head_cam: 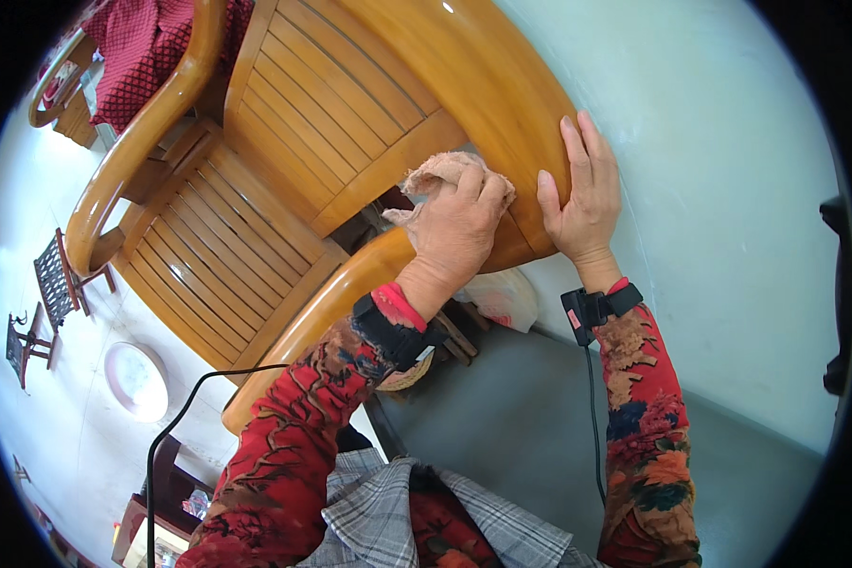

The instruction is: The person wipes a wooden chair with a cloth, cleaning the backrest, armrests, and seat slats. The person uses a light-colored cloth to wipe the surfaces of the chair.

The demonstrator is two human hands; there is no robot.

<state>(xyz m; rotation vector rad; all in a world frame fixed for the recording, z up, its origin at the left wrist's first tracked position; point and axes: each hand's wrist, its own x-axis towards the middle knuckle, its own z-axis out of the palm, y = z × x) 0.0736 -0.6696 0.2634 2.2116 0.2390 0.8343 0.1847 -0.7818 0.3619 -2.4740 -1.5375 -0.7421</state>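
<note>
A pinkish, frayed cloth (444,167) is bunched under my left hand (461,213), which presses it on the glossy wooden chair (497,85) where the back rail meets the armrest. My right hand (586,192) rests against the outer edge of that rail, on the wall side. Its thumb stands apart from the fingers and it holds nothing. The slatted backrest (334,106) and slatted seat (220,255) lie to the left of my hands. Part of the cloth is hidden by my left fingers.
A pale wall (724,177) runs close along the right. On the floor at left are a white basin (136,381) and small folding stools (55,280). A plastic bag (504,298) sits below the armrest. A black cable (184,412) trails from my left wrist.
</note>
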